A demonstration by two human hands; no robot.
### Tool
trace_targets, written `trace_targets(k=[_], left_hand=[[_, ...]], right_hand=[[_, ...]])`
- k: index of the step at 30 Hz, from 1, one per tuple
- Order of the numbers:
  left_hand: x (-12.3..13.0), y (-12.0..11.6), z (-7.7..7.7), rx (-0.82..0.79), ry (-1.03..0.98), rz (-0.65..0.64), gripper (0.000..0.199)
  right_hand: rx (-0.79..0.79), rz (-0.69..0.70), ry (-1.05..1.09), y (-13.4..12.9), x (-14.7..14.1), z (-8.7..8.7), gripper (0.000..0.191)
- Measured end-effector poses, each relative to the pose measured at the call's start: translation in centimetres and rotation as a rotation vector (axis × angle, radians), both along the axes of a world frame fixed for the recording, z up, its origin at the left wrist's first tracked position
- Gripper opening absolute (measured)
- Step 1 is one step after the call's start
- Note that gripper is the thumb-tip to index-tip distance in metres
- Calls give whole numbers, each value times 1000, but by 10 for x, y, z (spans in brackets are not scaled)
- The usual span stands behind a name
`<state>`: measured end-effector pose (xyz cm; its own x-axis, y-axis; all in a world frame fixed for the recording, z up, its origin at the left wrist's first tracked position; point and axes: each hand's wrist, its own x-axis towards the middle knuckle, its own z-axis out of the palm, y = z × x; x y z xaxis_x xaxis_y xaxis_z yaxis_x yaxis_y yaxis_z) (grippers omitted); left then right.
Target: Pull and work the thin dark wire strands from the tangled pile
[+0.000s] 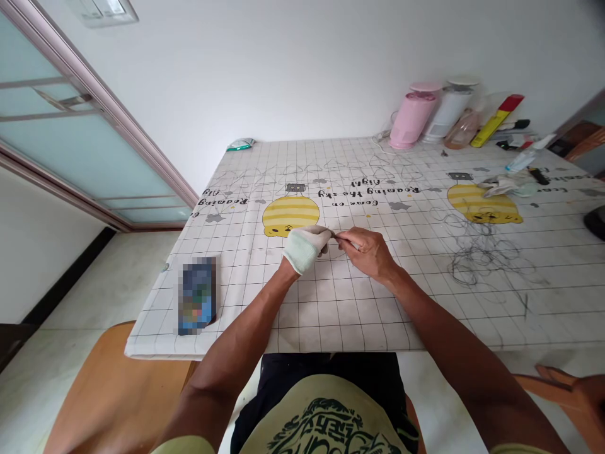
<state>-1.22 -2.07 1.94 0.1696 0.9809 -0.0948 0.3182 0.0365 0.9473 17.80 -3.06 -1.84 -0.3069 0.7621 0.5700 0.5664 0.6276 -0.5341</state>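
My left hand (306, 247), in a white work glove with a pale green cuff, is closed in a pinch above the middle of the table. Bare and also pinching, my right hand (366, 251) meets it fingertip to fingertip. Between them shows a short bit of a thin dark strand (333, 235), like wire; the fingers hide most of it. A tangle of thin dark wire (477, 252) lies to the right on the checked tablecloth (359, 321). Fine, loosely looped wire (321, 167) stretches across the cloth beyond my hands.
A blurred-out dark blue object (197, 296) lies near the left front corner. Along the wall stand a pink cylinder (412, 120), a white one (447, 113) and a yellow-red box (496, 121). Another glove (508, 185) and a clear bottle (527, 156) are at right. A green packet (241, 145) sits back left.
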Motion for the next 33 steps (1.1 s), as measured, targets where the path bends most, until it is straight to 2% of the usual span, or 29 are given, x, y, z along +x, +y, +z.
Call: trace_targets(k=[6,11,14,18,22,24,28,33], left_hand=[[0,0,1,-12,14,11,23],[-5,3,1,-50,-60,-32,19],[-5,6,0,-61,-129,-73,22],[1,10,-5,-85,-142,44,34],[2,14,-13,-11,-130,125,41],[0,16,-18,-27,-260,103,37],[-3,21,-28,-158,-653,-24,35],[5,20,-33,-215,-847,-68,26]], right_hand=[[-270,7,115,-4,-3,4,18],[-313,26,118,-7,-3,9,25],[-365,-9,209,-7,-3,11,24],[-360,-135,345,-4,-3,9,25],[-329,-141,379,-2,-3,6,24],[-319,-118,375,-3,-4,5,25],[-334,-57,374,-5,-6,3,27],[-376,-8,394,-7,-11,3,29]])
